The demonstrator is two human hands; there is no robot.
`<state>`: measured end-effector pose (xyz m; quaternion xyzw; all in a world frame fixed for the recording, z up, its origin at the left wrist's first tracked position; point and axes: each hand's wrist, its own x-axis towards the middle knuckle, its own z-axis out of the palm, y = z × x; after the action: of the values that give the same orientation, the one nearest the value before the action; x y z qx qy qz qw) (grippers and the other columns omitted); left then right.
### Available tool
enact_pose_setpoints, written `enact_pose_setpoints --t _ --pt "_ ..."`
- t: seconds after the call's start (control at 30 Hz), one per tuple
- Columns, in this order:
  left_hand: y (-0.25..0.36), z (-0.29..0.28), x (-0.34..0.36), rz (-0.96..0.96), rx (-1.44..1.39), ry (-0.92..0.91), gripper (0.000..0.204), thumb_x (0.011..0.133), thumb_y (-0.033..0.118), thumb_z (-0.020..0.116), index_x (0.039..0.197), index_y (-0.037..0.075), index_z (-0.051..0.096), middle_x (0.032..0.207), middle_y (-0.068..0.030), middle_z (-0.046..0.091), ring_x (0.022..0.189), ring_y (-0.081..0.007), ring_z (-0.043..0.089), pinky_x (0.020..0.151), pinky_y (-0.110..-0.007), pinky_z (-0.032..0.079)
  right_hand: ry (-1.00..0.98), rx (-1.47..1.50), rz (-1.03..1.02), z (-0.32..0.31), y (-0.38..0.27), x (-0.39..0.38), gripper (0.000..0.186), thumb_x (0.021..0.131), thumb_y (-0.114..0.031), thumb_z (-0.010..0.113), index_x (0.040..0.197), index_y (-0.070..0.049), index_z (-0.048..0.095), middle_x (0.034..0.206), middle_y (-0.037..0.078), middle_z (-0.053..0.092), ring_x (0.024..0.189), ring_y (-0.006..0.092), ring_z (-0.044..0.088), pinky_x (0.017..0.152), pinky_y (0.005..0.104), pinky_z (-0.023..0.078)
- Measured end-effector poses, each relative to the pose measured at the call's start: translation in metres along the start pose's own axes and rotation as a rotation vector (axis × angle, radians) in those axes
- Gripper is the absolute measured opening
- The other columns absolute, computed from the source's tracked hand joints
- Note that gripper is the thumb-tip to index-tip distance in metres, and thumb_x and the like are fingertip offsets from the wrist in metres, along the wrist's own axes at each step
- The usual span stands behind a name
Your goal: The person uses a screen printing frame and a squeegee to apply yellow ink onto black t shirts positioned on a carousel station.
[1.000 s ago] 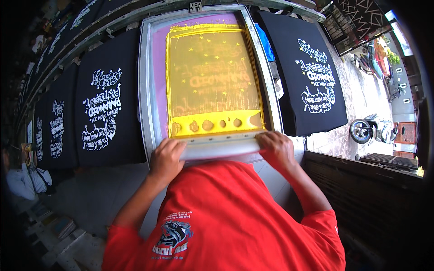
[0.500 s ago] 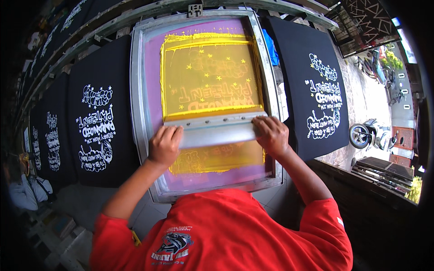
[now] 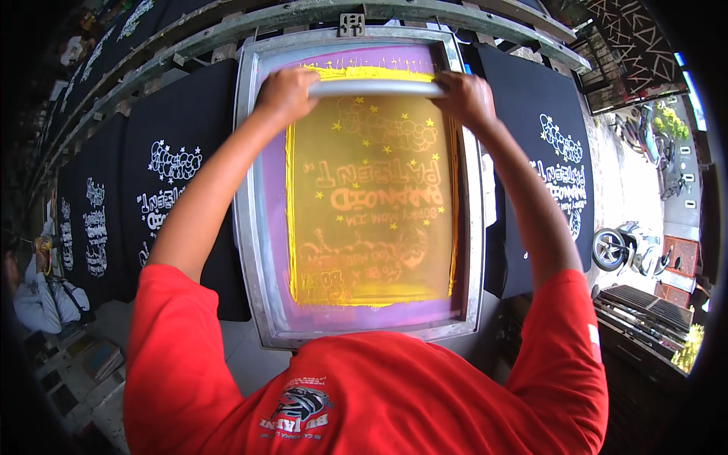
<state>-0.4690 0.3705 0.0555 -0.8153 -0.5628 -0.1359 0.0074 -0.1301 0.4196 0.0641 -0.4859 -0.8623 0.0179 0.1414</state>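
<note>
A wide silver squeegee (image 3: pixel 375 89) lies across the far end of a printing screen, with yellow ink (image 3: pixel 364 73) along its far side. My left hand (image 3: pixel 290 95) grips its left end and my right hand (image 3: pixel 465 98) its right end, both with closed fingers. The screen's metal frame (image 3: pixel 250 205) surrounds purple-edged mesh (image 3: pixel 449 136). Through the yellow-coated mesh (image 3: pixel 371 262), lettering and small stars show. Whatever lies beneath the screen is mostly hidden. Both arms stretch forward from red sleeves.
Black fabric pieces with white prints lie left (image 3: pixel 182 106) and right (image 3: pixel 523 98) of the frame. A metal hinge clamp (image 3: pixel 351 25) meets the frame at a far rail (image 3: pixel 265 26). Beyond, at right, stands a motorbike (image 3: pixel 629 246). Someone in grey (image 3: pixel 45 299) is at far left.
Both hands have pushed the squeegee away from me, from the screen's middle to its far end. The mesh nearer me is now uncovered. The whole view has shifted slightly.
</note>
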Motion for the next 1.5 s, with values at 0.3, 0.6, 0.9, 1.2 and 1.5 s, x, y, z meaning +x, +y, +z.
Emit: enact_pose_setpoints --t 0.3,0.6,0.9,1.2,1.5 --pt "-0.008 -0.054 0.045 -0.012 -0.27 -0.148 0.032 0.068 0.02 0.078 0.091 0.001 0.069 0.087 -0.0224 0.068 0.086 -0.0378 0.066 0.077 -0.04 0.051 -0.16 -0.035 0.013 -0.05 0.012 0.047 0.041 0.065 -0.038 0.075 0.096 -0.012 0.072 0.086 0.014 0.07 0.084 0.0336 0.067 0.077 0.0419 0.055" --pt "0.019 -0.063 0.002 0.005 -0.072 0.131 0.034 0.071 0.021 0.077 0.1 0.005 0.07 0.096 -0.0172 0.067 0.09 -0.0367 0.065 0.079 -0.043 0.053 0.005 -0.038 0.007 -0.074 -0.018 -0.007 0.028 0.071 -0.032 0.073 0.093 -0.015 0.071 0.083 0.009 0.07 0.081 0.0315 0.067 0.072 0.042 0.055" --pt "0.115 -0.108 -0.138 -0.019 -0.139 0.135 0.035 0.068 0.002 0.074 0.103 0.004 0.068 0.098 -0.0136 0.065 0.095 -0.0328 0.062 0.085 -0.041 0.052 0.145 -0.009 -0.076 -0.113 -0.076 -0.153 0.026 0.068 -0.019 0.078 0.093 -0.012 0.07 0.09 0.004 0.07 0.083 0.0256 0.066 0.074 0.0377 0.055" --pt "0.212 -0.083 -0.329 -0.032 -0.3 -0.029 0.046 0.061 -0.004 0.07 0.106 0.0 0.063 0.102 -0.0128 0.061 0.099 -0.0316 0.059 0.087 -0.04 0.051 0.086 0.113 -0.057 -0.079 -0.151 -0.358 0.028 0.07 -0.013 0.069 0.098 -0.011 0.068 0.098 0.004 0.07 0.093 0.0226 0.067 0.08 0.0361 0.054" --pt "0.23 -0.051 -0.369 -0.002 -0.23 0.063 0.044 0.063 -0.004 0.067 0.107 0.0 0.061 0.105 -0.013 0.059 0.104 -0.0334 0.056 0.091 -0.041 0.049 0.202 0.079 -0.074 -0.048 -0.161 -0.404 0.032 0.074 -0.012 0.067 0.105 -0.01 0.066 0.105 0.003 0.068 0.099 0.0221 0.064 0.086 0.0362 0.051"
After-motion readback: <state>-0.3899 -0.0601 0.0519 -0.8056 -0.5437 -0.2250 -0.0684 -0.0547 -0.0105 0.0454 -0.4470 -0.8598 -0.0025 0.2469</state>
